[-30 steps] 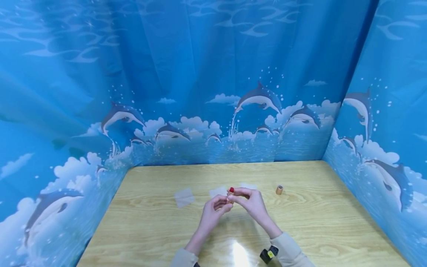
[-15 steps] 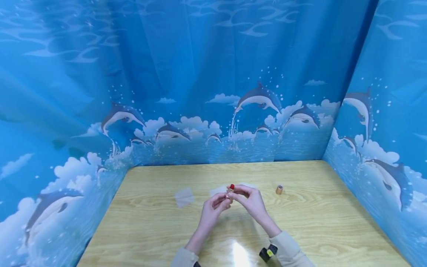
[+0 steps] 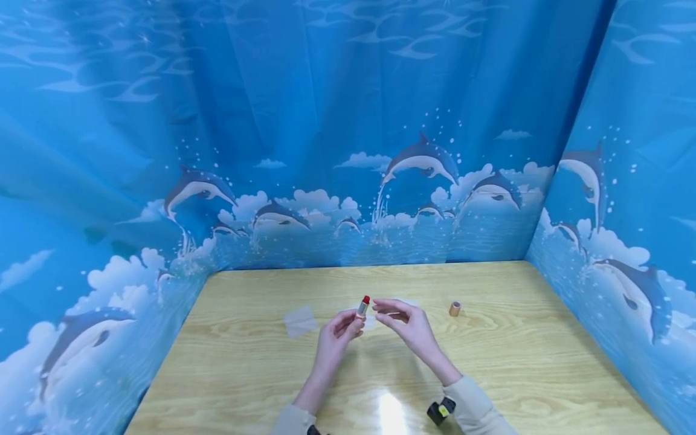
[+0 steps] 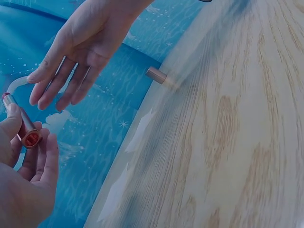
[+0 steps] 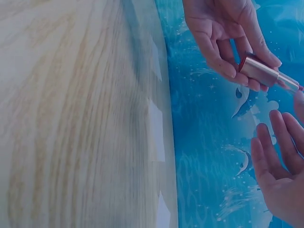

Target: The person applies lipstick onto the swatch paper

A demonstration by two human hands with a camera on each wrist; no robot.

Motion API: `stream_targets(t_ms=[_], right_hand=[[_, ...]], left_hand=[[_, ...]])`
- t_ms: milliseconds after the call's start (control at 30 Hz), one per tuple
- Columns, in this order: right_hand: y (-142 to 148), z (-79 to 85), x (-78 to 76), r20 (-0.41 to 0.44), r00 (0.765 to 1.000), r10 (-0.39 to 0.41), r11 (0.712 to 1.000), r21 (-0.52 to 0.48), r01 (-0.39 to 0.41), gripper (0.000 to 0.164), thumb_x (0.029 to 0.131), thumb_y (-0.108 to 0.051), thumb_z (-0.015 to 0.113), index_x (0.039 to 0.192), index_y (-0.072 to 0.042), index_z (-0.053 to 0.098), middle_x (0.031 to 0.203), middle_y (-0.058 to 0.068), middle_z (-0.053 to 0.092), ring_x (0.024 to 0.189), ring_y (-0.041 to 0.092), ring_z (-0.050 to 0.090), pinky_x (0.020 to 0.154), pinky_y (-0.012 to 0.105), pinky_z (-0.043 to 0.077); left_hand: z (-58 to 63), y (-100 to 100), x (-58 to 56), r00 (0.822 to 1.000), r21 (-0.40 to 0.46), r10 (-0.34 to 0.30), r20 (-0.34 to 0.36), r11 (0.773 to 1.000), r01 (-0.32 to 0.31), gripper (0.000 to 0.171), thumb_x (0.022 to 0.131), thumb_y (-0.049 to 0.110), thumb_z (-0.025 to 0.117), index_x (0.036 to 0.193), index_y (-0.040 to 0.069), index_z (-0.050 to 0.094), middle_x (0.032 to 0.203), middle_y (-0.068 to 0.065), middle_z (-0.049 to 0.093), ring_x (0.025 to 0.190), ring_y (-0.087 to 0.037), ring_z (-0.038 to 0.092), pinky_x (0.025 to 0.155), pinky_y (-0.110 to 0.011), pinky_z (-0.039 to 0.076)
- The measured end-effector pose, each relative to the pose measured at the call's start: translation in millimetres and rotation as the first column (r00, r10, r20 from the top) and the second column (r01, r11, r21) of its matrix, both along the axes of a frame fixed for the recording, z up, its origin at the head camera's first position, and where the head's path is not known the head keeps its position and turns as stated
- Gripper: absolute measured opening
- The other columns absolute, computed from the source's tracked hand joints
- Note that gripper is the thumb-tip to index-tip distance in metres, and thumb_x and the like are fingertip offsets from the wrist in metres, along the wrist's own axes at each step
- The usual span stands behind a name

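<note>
My left hand [image 3: 334,341] pinches a lipstick [image 3: 362,308] between thumb and fingers, above the middle of the table. Its red tip is out and points up; in the left wrist view the copper-coloured base of the lipstick [image 4: 31,138] faces the camera. My right hand [image 3: 409,328] is just to the right of the lipstick, its fingers loosely bent and apart from it. Nothing is in the right hand. The lipstick's copper-coloured cap [image 3: 455,309] stands on the table to the right of both hands.
Several thin white paper pieces lie on the wooden table [image 3: 244,362], one of them a paper square [image 3: 300,322] left of the hands. A blue curtain [image 3: 326,121] printed with dolphins closes off the back and sides.
Both hands held the lipstick before. The right hand has let go of it, and the left hand has moved a little left with the lipstick, whose body now shows more.
</note>
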State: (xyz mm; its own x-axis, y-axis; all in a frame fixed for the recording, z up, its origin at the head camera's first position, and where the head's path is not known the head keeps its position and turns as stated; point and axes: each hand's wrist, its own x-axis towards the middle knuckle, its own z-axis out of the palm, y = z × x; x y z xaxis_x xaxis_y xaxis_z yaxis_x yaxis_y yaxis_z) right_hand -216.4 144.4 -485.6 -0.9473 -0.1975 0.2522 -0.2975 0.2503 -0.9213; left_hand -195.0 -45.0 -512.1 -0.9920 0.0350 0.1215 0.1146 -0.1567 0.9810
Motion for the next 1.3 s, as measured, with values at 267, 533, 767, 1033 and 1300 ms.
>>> stream_targets(t_ms=[267,533,767,1033,1300], right_hand=[[-1.5,-8.9,-3.5,-0.033,0.999,0.024,0.998,0.052,-0.022,0.030,0.099,-0.022,0.066,0.127,-0.010,0.070,0.118,0.003,0.074,0.112,0.020,0.067,0.098,0.027,0.053],[-19.9,-22.7,-8.8,-0.212,0.956,0.201,0.945,0.300,-0.132,0.028,0.102,-0.019,0.062,0.128,-0.010,0.069,0.125,0.005,0.071,0.113,0.025,0.068,0.095,0.043,0.058],[-41.5,-23.8,-9.8,-0.207,0.919,0.336,0.834,0.519,-0.188,0.037,0.103,-0.020,0.060,0.136,-0.003,0.061,0.137,0.017,0.062,0.128,0.034,0.059,0.110,0.054,0.046],[-69.6,-25.4,-13.3,-0.226,0.857,0.464,0.689,0.700,-0.189,0.046,0.100,-0.024,0.064,0.139,0.000,0.057,0.142,0.021,0.058,0.134,0.036,0.052,0.114,0.052,0.042],[-94.1,-39.7,-22.7,-0.161,0.839,0.519,0.558,0.808,-0.189,0.058,0.100,-0.037,0.063,0.147,-0.004,0.050,0.153,0.014,0.048,0.144,0.031,0.042,0.115,0.053,0.041]], left_hand=[[-0.1,-14.6,-2.5,0.998,-0.010,0.061,0.012,0.998,-0.061,0.037,0.095,0.013,0.071,0.125,-0.007,0.063,0.117,-0.022,0.069,0.107,-0.032,0.068,0.089,-0.026,0.060],[4.1,-38.7,-5.3,0.989,-0.081,0.146,0.007,0.986,-0.145,0.038,0.094,0.021,0.074,0.124,0.000,0.067,0.114,-0.014,0.071,0.102,-0.016,0.067,0.089,-0.024,0.059],[3.4,-63.9,-3.8,0.981,-0.078,0.194,0.029,0.978,-0.191,0.038,0.091,0.019,0.078,0.123,0.000,0.069,0.113,-0.010,0.070,0.098,-0.010,0.067,0.089,-0.021,0.057],[4.3,-92.0,1.4,0.960,-0.071,0.273,0.059,0.961,-0.268,0.039,0.092,0.015,0.076,0.125,-0.004,0.066,0.112,-0.008,0.072,0.096,-0.005,0.068,0.087,-0.019,0.058],[3.9,-112.9,3.8,0.942,-0.058,0.315,0.115,0.949,-0.310,0.041,0.092,0.019,0.076,0.126,-0.001,0.066,0.113,-0.005,0.072,0.100,-0.005,0.067,0.091,-0.019,0.056]])
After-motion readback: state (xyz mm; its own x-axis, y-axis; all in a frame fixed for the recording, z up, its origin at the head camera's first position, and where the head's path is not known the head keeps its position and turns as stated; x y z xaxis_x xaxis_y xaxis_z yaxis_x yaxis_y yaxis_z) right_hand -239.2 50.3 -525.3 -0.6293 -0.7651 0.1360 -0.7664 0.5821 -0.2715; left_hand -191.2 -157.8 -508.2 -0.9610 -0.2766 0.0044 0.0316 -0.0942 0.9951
